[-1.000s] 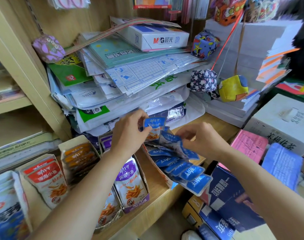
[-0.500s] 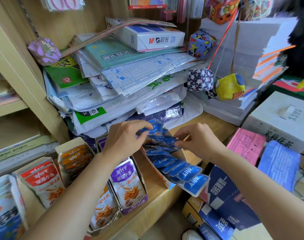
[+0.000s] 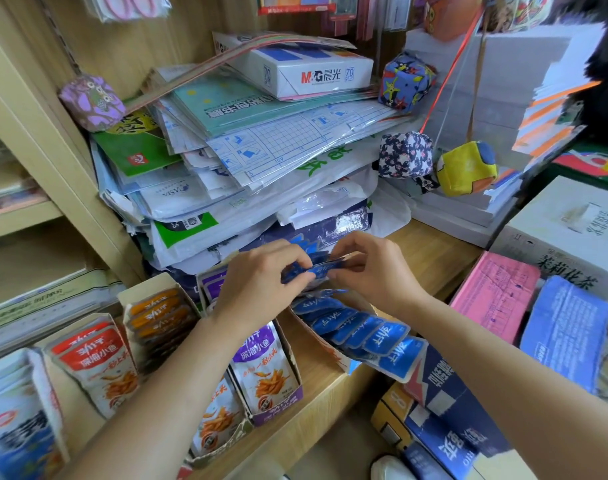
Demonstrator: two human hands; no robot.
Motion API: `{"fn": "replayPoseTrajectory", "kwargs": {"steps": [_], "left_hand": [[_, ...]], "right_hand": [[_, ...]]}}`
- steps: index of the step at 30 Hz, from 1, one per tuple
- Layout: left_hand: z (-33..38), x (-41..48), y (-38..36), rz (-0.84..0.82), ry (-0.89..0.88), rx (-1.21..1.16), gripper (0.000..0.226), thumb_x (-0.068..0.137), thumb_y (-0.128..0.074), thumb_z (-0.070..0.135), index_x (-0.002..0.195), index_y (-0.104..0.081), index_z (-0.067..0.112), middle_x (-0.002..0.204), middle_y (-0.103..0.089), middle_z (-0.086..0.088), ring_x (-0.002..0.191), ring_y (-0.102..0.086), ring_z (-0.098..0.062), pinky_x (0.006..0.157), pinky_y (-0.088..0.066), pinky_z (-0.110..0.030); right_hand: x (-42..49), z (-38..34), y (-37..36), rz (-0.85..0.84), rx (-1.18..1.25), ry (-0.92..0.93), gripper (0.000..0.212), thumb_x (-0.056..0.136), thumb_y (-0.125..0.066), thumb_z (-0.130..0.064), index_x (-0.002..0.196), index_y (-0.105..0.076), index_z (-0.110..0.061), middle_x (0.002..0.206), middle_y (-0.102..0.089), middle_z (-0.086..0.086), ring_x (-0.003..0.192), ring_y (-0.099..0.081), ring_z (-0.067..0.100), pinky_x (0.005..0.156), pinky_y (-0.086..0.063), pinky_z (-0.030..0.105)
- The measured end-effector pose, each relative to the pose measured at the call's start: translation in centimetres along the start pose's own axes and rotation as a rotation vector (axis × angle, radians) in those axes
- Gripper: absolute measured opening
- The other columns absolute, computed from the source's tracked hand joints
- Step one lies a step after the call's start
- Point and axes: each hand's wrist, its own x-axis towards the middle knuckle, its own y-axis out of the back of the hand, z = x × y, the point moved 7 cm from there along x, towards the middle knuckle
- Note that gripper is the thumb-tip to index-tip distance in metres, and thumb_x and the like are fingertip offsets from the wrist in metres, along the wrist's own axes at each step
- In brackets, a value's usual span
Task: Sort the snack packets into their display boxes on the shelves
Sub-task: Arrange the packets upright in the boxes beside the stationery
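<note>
Both hands work at the back end of the blue box.
- The left hand (image 3: 261, 282) and right hand (image 3: 371, 268) are both curled, thumb set against fingertips.
- Between them they pinch a thin bunch of blue snack packets (image 3: 316, 270), one hand at each end.
- The bunch sits just above the rear of a tilted card display box (image 3: 330, 351).
- A fanned row of matching blue packets (image 3: 361, 332) lies overlapped in that box, and the front ones hang past the shelf edge.

Handling, as a judgement:
- These look like small foil sachets, light, limp and glossy, so they will likely slide over one another.
- It seems best to hold them by the sealed ends and squeeze the whole bunch, since a loose pinch may shed the middle ones.
- The box is soft card and leans forward, so a hard push at the back could nudge the front packets off.

The surface is a pale wooden shelf (image 3: 333, 389). To the left stand purple packets (image 3: 271, 372), orange packets (image 3: 157, 313) and red packets (image 3: 94, 362), each in its own card box.

Behind the hands is a slumped stack of wrapped stationery (image 3: 247, 161), topped by an M&G paper ream (image 3: 306, 69). Fabric cubes (image 3: 404, 154), a pink pack (image 3: 493, 292) and a white carton (image 3: 565, 230) lie to the right.

The room looks like a cramped shop corner, with more shelving at the left.
</note>
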Motion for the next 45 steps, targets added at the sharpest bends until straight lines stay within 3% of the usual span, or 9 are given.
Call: {"fn": "replayPoseTrajectory", "kwargs": {"steps": [2,7,11,14,23,28,34,40,45], "left_hand": [[-0.4,-0.2,-0.6,-0.011,0.038,0.020,0.012,0.081,-0.082,0.026,0.081,-0.070,0.024,0.076,-0.064,0.012,0.064,-0.058,-0.009,0.057,-0.053,-0.034],[-0.4,-0.2,-0.7,0.028,0.110,0.103,0.015,0.080,-0.083,0.029,0.080,-0.069,0.027,0.072,-0.063,0.014,0.062,-0.053,-0.004,0.053,-0.051,-0.030],[-1.1,-0.4,-0.5,0.035,0.180,0.084,0.013,0.084,-0.079,0.028,0.082,-0.067,0.025,0.076,-0.069,0.011,0.064,-0.059,-0.007,0.057,-0.053,-0.033],[-1.7,-0.6,-0.6,0.007,0.236,0.014,0.012,0.086,-0.077,0.026,0.086,-0.065,0.026,0.080,-0.071,0.013,0.072,-0.068,-0.006,0.062,-0.055,-0.034],[-0.9,-1.0,0.3,-0.018,0.192,-0.017,0.018,0.090,-0.071,0.015,0.092,-0.060,0.028,0.080,-0.066,0.019,0.078,-0.068,-0.002,0.062,-0.051,-0.020],[-1.0,-0.9,0.8,0.039,0.154,-0.042,0.018,0.088,-0.073,0.012,0.099,-0.073,0.025,0.087,-0.070,0.016,0.075,-0.065,-0.004,0.069,-0.056,-0.028],[-0.6,-1.3,-1.2,-0.144,0.130,0.018,0.037,0.079,-0.078,0.049,0.113,-0.072,0.035,0.105,-0.065,0.019,0.092,-0.059,0.001,0.071,-0.049,-0.025],[-0.4,-1.2,-1.7,-0.108,0.099,0.096,0.030,0.080,-0.082,0.030,0.108,-0.071,0.035,0.103,-0.062,0.017,0.089,-0.061,-0.009,0.064,-0.046,-0.025],[-0.4,-1.4,-1.4,-0.092,0.103,0.050,0.029,0.081,-0.082,0.028,0.107,-0.072,0.033,0.103,-0.062,0.016,0.087,-0.060,-0.009,0.068,-0.047,-0.027]], "right_hand": [[0.1,0.9,0.6,-0.020,-0.053,-0.033,0.029,0.080,-0.081,-0.009,0.098,-0.063,-0.022,0.104,-0.067,-0.010,0.082,-0.070,0.003,0.074,-0.060,0.026],[-0.5,2.2,1.1,-0.133,-0.325,-0.017,0.019,0.079,-0.083,-0.022,0.092,-0.069,-0.026,0.083,-0.068,-0.010,0.078,-0.065,0.007,0.072,-0.054,0.026],[-0.5,1.3,0.0,-0.225,-0.330,0.019,0.021,0.079,-0.083,-0.030,0.098,-0.075,-0.030,0.083,-0.066,-0.019,0.074,-0.065,0.001,0.069,-0.050,0.013],[-0.6,1.0,-1.3,-0.278,-0.414,0.066,0.030,0.076,-0.086,-0.028,0.104,-0.074,-0.029,0.092,-0.064,-0.014,0.077,-0.064,0.005,0.073,-0.052,0.023],[-0.3,-0.9,-1.4,0.028,-0.379,0.301,0.007,0.086,-0.078,-0.023,0.090,-0.079,-0.018,0.079,-0.067,-0.007,0.067,-0.060,0.008,0.066,-0.051,0.026],[0.2,-1.4,0.5,0.185,-0.247,0.302,0.004,0.085,-0.079,-0.018,0.085,-0.078,-0.014,0.077,-0.066,-0.009,0.068,-0.060,0.002,0.067,-0.053,0.022],[0.2,0.4,-1.1,0.055,-0.179,0.103,0.019,0.079,-0.084,-0.021,0.086,-0.067,-0.020,0.078,-0.070,-0.011,0.074,-0.068,0.003,0.074,-0.059,0.027],[-1.0,0.2,2.1,-0.174,-0.144,0.011,0.026,0.081,-0.083,-0.026,0.103,-0.069,-0.026,0.095,-0.072,-0.011,0.082,-0.069,0.002,0.078,-0.059,0.033],[-7.2,2.6,3.8,-0.735,-0.275,-0.148,0.088,0.063,-0.089,-0.051,0.137,-0.043,-0.053,0.132,-0.039,-0.026,0.118,-0.047,-0.005,0.091,-0.051,0.021]]}}
